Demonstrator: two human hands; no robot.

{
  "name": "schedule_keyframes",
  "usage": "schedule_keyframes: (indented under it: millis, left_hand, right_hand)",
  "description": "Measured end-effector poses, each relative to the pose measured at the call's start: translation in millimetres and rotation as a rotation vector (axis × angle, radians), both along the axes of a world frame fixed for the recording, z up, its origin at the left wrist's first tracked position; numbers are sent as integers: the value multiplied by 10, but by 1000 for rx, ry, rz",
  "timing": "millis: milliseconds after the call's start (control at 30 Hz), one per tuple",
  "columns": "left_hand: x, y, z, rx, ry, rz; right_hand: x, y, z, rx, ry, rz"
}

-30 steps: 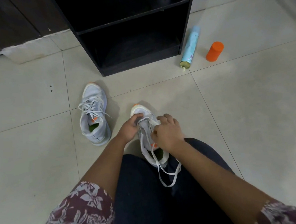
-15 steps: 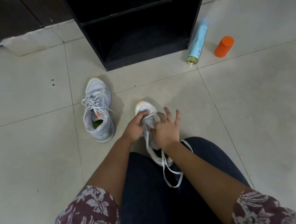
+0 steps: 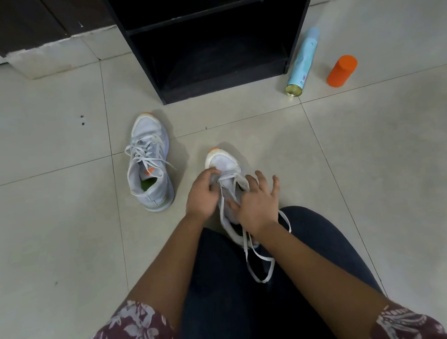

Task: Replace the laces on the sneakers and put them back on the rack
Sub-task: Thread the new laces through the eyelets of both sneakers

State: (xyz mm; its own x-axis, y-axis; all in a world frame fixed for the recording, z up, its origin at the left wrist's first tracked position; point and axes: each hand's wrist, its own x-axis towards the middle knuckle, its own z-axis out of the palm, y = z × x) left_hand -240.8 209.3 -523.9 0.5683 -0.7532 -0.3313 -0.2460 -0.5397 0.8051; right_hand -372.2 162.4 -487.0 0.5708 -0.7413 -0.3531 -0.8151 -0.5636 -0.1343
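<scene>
Lacing target: near sneaker (image 3: 222,165), on the floor tiles (image 3: 60,239), toe at 12 o'clock, heel end against the dark trousers (image 3: 223,292).
Left hand (image 3: 202,198): on the sneaker's 9 o'clock side. Fingers curled together, gripping the eyelet edge at the lace crossing nearest the toe.
Right hand (image 3: 258,207): on the 3 o'clock side, over the tongue. Fingers (image 3: 274,185) spread and straight, thumb laid toward 9 o'clock. Can't tell if anything is trapped under the palm.
Lace (image 3: 254,277): one strand runs from the left thumb toward 6 o'clock. The rest passes under the right hand and lies in a slack loop on the trousers.
Second sneaker (image 3: 149,162): laced, at 10 o'clock of the near one, apart from it.
Rack (image 3: 220,87): black, open shelves, 12 o'clock.
Spray can (image 3: 302,63): 1 o'clock, alongside the rack's right wall.
Orange bottle (image 3: 342,71): near the can, on its 3 o'clock side.
</scene>
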Motion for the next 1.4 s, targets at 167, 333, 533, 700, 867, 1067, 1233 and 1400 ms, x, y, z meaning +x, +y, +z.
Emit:
schedule_keyframes:
  millis: [167,333,533,700,867,1067,1233,1400]
  left_hand:
    - [-272,237,-37,55,67,254]
    - [-344,272,26,76,89,258]
    - [-385,225,116,69,1,325]
    - [-467,166,336,133,-54,368]
    - [-518,27,520,246,11,242]
    - [-673,-92,797,112,597,611]
    - [-816,77,1087,34,709,620]
    - [-911,386,1342,-117,247,452]
  right_hand:
    - [270,-110,-141,68,34,-86]
    - [313,-138,-252,70,-106,-224]
    - [219,-115,-193,140,-183,-244]
    - [153,-101,-67,339,-319,-342]
    - [-47,-26,165,336,-324,-325]
    - [-319,186,497,367,-371,-226]
    - [-465,270,651,1029,-725,-764]
    - [-633,304,718,820,-853,-711]
